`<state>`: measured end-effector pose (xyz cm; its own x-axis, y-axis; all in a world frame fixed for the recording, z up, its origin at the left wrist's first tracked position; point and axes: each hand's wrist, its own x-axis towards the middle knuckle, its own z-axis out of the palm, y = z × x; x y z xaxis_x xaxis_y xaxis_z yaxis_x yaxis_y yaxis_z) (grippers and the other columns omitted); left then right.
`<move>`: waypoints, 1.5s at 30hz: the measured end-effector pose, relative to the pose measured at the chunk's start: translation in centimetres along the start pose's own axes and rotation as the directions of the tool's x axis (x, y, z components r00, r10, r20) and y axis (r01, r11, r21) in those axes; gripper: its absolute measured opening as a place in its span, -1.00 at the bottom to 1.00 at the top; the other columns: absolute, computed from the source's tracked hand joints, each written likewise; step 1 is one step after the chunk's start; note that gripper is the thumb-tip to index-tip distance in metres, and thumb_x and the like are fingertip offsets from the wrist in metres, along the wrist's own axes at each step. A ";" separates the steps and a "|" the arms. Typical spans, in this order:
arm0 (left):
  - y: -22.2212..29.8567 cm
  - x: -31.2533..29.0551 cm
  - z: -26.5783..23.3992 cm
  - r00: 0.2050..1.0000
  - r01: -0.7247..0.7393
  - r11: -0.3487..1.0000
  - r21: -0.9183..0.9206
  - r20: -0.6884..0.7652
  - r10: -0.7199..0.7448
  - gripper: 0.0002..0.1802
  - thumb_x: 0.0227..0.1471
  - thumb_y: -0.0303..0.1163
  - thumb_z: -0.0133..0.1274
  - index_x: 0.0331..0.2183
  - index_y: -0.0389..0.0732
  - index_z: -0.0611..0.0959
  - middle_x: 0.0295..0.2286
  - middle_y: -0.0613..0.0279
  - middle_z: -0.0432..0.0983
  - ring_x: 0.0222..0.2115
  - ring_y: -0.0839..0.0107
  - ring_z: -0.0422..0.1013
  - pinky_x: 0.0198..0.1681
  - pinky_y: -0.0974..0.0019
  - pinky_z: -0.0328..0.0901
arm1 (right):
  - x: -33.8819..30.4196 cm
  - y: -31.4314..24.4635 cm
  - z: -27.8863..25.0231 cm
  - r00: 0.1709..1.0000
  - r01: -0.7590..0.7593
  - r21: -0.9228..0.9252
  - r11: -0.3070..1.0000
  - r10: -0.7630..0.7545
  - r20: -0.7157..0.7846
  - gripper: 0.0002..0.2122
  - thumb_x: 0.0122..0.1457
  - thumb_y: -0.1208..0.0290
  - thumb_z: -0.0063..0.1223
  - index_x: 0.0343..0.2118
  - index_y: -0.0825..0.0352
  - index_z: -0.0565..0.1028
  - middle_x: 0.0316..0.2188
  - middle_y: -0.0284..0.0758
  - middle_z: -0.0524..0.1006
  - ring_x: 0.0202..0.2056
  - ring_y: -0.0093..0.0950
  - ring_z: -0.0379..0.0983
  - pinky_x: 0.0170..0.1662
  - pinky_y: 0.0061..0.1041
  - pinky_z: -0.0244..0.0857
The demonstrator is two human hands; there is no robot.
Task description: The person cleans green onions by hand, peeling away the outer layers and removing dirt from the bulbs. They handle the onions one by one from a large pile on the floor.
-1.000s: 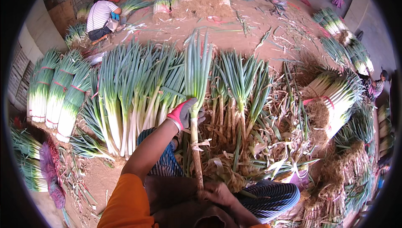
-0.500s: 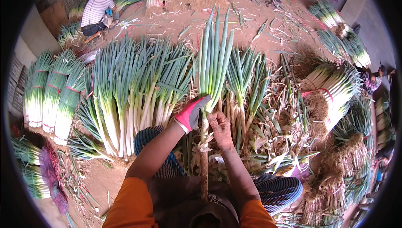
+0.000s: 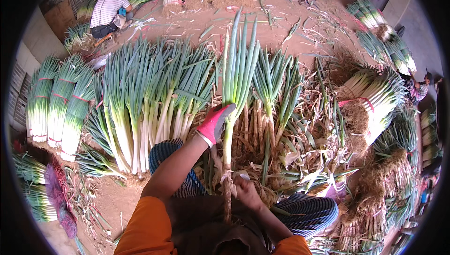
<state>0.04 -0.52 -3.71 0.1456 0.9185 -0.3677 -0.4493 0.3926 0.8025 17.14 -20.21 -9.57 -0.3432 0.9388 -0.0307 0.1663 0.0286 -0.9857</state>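
Note:
A large green onion (image 3: 228, 147) stands upright in front of me, its green leaves fanned out at the top. My left hand (image 3: 215, 123), in a pink and grey glove, is wrapped around it just below the leaves. Lower down, my bare right hand (image 3: 246, 192) is closed on the loosened outer skin (image 3: 227, 179) beside the stalk. Above that skin the stalk shows smooth and pale; below, it is brown and soil-covered. The root end is against my dark apron (image 3: 201, 217).
Cleaned green onions (image 3: 150, 119) lie in a row at left, beside tied bundles (image 3: 61, 100). Unpeeled ones (image 3: 269, 96) and a heap of stripped skins (image 3: 304, 147) lie at right. More bundles (image 3: 370, 105) stand farther right. A person in a striped shirt (image 3: 108, 11) sits at far left.
My right hand has moved down the stalk from just below my left hand, dragging the outer skin along. Pale stalk is now bare there. My left hand stays nearly in place.

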 end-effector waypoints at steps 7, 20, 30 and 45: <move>1.6 -1.9 1.5 0.963 0.154 0.984 -0.088 0.235 -0.130 -0.38 0.06 0.08 -0.12 -0.02 -0.21 0.38 -0.23 0.11 0.44 -0.29 0.26 0.41 -0.08 0.13 0.32 | -8.4 5.7 -2.9 0.923 0.341 -0.716 0.609 -0.070 0.379 -0.83 0.11 0.43 -0.05 -0.23 0.29 0.43 -0.45 -0.20 0.52 -0.36 -0.42 0.47 -0.34 -0.48 0.37; 1.1 -1.6 2.0 0.984 -0.030 0.999 -0.022 0.177 0.034 -0.29 0.07 0.11 -0.13 0.05 -0.25 0.29 -0.05 0.20 0.26 -0.04 0.41 0.17 0.06 0.35 0.05 | 16.2 -7.7 -5.1 0.910 -0.080 -0.291 0.953 -0.050 -0.412 -0.57 0.00 0.02 0.10 -0.60 0.39 0.39 -0.74 -0.22 0.40 -0.66 -0.34 0.36 -0.50 -0.37 0.26; 1.3 -0.9 1.3 0.997 0.033 0.975 -0.219 0.078 -0.017 -0.67 0.08 -0.16 -0.07 -0.16 -0.13 0.49 -0.26 0.20 0.46 -0.32 0.39 0.41 -0.20 0.31 0.30 | 16.4 -5.8 -5.6 0.886 0.022 -0.523 0.852 -0.259 -0.385 -0.58 0.23 0.11 -0.31 -0.17 0.43 0.37 -0.75 -0.19 0.38 -0.67 -0.29 0.38 -0.54 -0.37 0.25; 3.4 -0.7 0.4 0.932 0.179 0.859 -0.479 0.361 0.007 -0.58 0.15 -0.14 -0.23 -0.14 -0.26 0.48 -0.55 0.25 0.44 -0.56 0.39 0.42 -0.11 0.08 0.34 | 10.8 0.1 2.5 0.834 -0.185 0.493 0.850 0.401 -0.378 -0.57 0.22 0.09 -0.24 -0.15 0.45 0.36 -0.12 -0.19 0.40 -0.19 -0.40 0.38 -0.10 -0.41 0.26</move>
<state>-1.24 0.22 -0.54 0.4512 0.8765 -0.1677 -0.7823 0.4789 0.3983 11.09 -10.90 -10.39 0.1298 0.9244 -0.3586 -0.2512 -0.3192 -0.9138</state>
